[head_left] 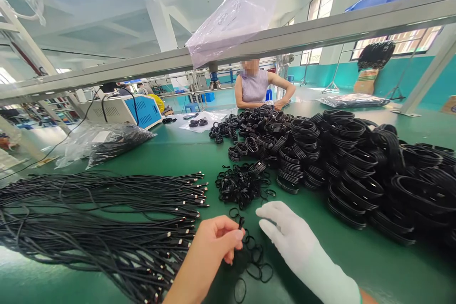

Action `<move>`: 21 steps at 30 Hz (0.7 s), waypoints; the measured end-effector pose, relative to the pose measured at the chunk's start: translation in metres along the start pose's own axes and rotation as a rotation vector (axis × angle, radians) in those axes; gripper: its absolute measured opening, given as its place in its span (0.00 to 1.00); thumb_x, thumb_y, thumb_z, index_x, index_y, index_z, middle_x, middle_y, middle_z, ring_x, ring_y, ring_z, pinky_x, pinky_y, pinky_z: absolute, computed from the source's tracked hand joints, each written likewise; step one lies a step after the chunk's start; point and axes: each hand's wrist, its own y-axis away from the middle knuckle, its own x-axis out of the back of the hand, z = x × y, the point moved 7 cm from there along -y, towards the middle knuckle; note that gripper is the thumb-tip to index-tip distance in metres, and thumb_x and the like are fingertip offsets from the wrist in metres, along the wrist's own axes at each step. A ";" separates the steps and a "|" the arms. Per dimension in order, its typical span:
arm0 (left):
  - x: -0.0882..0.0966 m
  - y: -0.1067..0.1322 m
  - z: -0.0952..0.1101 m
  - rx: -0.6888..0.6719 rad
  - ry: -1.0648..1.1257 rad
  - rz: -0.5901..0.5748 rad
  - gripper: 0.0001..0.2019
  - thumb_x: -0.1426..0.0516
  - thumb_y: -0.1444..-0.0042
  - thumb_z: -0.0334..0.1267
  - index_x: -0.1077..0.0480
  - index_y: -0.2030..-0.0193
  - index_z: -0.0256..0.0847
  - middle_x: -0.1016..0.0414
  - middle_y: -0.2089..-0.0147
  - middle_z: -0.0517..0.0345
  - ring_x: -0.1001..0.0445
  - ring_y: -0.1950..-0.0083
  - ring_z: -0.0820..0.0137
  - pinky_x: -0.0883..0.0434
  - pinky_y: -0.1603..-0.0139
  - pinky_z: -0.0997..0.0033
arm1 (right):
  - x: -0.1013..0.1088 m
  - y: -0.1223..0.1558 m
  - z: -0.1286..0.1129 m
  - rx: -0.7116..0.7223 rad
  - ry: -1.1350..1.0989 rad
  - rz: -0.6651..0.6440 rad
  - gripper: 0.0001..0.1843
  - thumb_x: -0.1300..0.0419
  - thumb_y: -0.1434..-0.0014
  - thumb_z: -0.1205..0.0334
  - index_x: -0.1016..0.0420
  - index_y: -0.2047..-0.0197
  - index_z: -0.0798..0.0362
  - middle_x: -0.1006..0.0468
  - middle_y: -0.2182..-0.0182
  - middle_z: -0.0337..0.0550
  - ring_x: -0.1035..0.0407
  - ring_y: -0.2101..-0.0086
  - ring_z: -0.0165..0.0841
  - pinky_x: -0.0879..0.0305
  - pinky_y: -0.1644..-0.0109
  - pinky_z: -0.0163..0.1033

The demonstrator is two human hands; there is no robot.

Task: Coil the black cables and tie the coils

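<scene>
Head view; places reckoned from the heap of small black bands [238, 185], which lies on a green table [178, 153]. Left hand [219, 242], bare: just in front of the heap, thumb and forefinger closed on a small black piece [241, 223]; whether this is a band or a cable end cannot be told. Right hand [292, 230], white-gloved: in front of the heap and to its right, fingers loosely bent, thumb apart from them, grasping nothing that shows. Loose bands [253, 247]: scattered in front of the heap, between and below the hands. Straight black cables [107, 192]: left of the heap, laid in a broad bundle, most visible plugs toward it. Coiled black cables [306, 135]: behind the heap and to its right, stacked and tumbled. Plastic bag [117, 145], dark contents: left of the heap, farther back, before a blue-and-white box [124, 108]. Co-worker [258, 86]: beyond the heap, arms at the table's far side. Metal rail [142, 70]: above the heap, crossing the view.
</scene>
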 end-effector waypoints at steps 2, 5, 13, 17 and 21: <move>-0.007 -0.001 -0.005 0.032 0.061 0.006 0.09 0.40 0.58 0.41 0.31 0.76 0.36 0.30 0.80 0.61 0.39 0.83 0.77 0.39 0.80 0.76 | -0.007 0.004 -0.006 0.054 -0.023 -0.052 0.17 0.45 0.52 0.50 0.25 0.65 0.52 0.27 0.66 0.45 0.35 0.68 0.35 0.37 0.62 0.42; -0.017 -0.002 -0.011 0.050 0.022 0.023 0.06 0.41 0.60 0.37 0.32 0.77 0.37 0.30 0.81 0.62 0.36 0.82 0.76 0.38 0.79 0.76 | -0.024 0.009 0.001 -0.036 -0.173 -0.196 0.13 0.44 0.54 0.52 0.29 0.69 0.53 0.31 0.78 0.38 0.42 0.78 0.29 0.44 0.75 0.36; -0.026 0.011 -0.011 0.007 0.124 0.112 0.07 0.41 0.59 0.39 0.30 0.79 0.38 0.32 0.82 0.63 0.34 0.79 0.74 0.39 0.77 0.77 | -0.018 0.017 -0.010 -0.028 -0.047 -0.152 0.03 0.50 0.59 0.67 0.42 0.81 0.51 0.41 0.83 0.32 0.45 0.79 0.26 0.47 0.75 0.32; -0.023 0.016 -0.018 0.023 0.553 0.190 0.10 0.38 0.61 0.41 0.33 0.79 0.38 0.33 0.81 0.63 0.40 0.80 0.78 0.44 0.78 0.79 | -0.019 0.026 -0.022 0.032 0.044 -0.183 0.06 0.53 0.58 0.70 0.46 0.81 0.50 0.42 0.83 0.31 0.45 0.79 0.26 0.48 0.76 0.32; -0.020 0.018 -0.013 -0.016 0.415 0.124 0.09 0.40 0.60 0.40 0.34 0.80 0.39 0.37 0.81 0.65 0.43 0.78 0.77 0.45 0.77 0.77 | -0.014 0.028 -0.031 0.045 0.062 -0.366 0.07 0.52 0.59 0.72 0.47 0.80 0.51 0.43 0.82 0.30 0.46 0.79 0.25 0.49 0.77 0.30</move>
